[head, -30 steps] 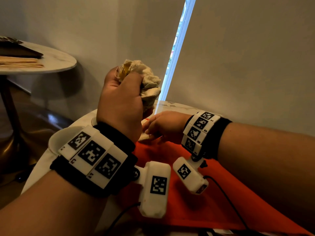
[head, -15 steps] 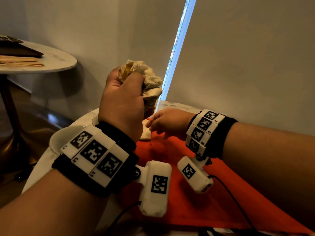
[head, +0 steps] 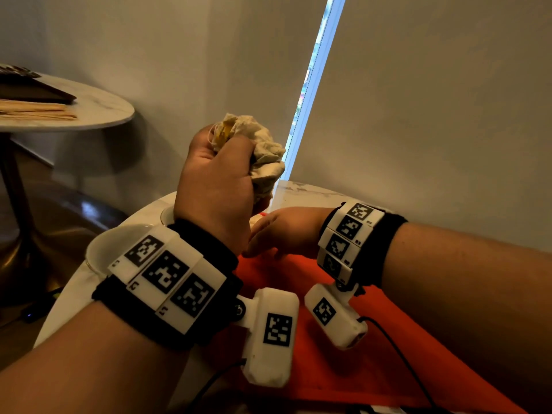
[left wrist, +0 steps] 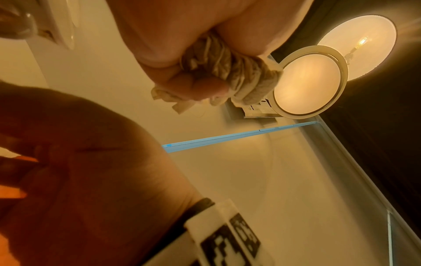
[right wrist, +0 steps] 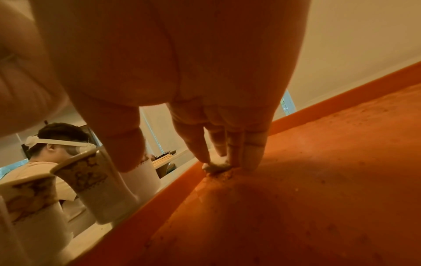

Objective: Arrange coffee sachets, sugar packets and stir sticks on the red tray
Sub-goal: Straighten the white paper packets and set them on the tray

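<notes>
My left hand (head: 215, 180) is raised above the table and grips a crumpled, stained white tissue (head: 263, 150), whose folds stick out of the fist (left wrist: 239, 72). My right hand (head: 283, 231) lies low on the far corner of the red tray (head: 343, 369). Its straight fingers (right wrist: 250, 153) press a small white wad (right wrist: 215, 166) onto the tray floor, beside a little heap of brown powder (right wrist: 222, 174). Brown specks dot the tray (right wrist: 318, 180). No sachets, packets or sticks show on the tray.
White cups with gold-patterned rims (right wrist: 91, 176) stand on the marble table just beyond the tray's edge, and a white cup (head: 119, 246) sits behind my left wrist. On another round table (head: 98, 112) at far left lie wooden stir sticks (head: 35, 110). Another person (right wrist: 56, 144) sits behind.
My right hand has shifted slightly back and forth over the tray's far corner, staying low. The left hand stays raised with the tissue.
</notes>
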A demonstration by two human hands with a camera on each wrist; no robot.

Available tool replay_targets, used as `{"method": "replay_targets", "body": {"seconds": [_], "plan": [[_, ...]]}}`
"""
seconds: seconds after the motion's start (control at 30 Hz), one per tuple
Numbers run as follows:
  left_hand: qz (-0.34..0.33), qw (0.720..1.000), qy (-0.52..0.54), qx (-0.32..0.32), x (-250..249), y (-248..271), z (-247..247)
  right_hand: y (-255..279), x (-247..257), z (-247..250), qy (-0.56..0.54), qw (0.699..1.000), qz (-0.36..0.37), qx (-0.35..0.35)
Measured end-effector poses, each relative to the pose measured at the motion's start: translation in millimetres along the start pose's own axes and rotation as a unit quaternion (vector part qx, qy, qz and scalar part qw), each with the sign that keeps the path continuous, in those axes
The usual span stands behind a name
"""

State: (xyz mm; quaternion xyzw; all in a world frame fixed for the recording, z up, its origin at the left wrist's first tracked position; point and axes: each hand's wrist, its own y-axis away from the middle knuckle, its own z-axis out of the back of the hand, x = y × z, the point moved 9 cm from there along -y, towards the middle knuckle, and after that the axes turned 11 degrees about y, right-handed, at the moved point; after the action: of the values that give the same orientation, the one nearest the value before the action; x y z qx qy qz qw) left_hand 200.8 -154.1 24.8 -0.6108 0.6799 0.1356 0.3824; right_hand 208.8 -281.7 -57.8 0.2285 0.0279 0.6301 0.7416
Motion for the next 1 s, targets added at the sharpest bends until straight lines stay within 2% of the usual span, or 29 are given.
{"method": "replay_targets", "body": {"seconds": [0.1,0.2,0.3,0.37,0.43,0.57,0.7,1.0], "plan": [[-0.036,0.999,-0.033,0.015,-7,-2,-4,5,1,9,-0.002,0.999,0.03,-0.016],[-0.037,0.998,-0.05,0.03,-8,0,-9,14,-12,40,-0.113,0.988,0.026,-0.102],[-0.019,0.997,-0.066,0.042,3,0,-7,39,-25,81,-0.289,0.933,0.024,-0.213],[0.015,0.998,-0.048,0.044,8,5,-8,59,-23,102,-0.355,0.901,0.054,-0.244],[0.05,0.998,-0.007,0.027,15,8,-9,74,-13,110,-0.383,0.891,0.097,-0.223],[0.068,0.997,-0.007,0.024,20,11,-11,89,13,105,-0.365,0.898,0.171,-0.176],[0.077,0.997,-0.029,0.016,22,11,-8,87,16,95,-0.348,0.906,0.166,-0.177],[0.094,0.995,0.009,0.019,26,10,-10,87,12,91,-0.408,0.882,0.173,-0.159]]}}
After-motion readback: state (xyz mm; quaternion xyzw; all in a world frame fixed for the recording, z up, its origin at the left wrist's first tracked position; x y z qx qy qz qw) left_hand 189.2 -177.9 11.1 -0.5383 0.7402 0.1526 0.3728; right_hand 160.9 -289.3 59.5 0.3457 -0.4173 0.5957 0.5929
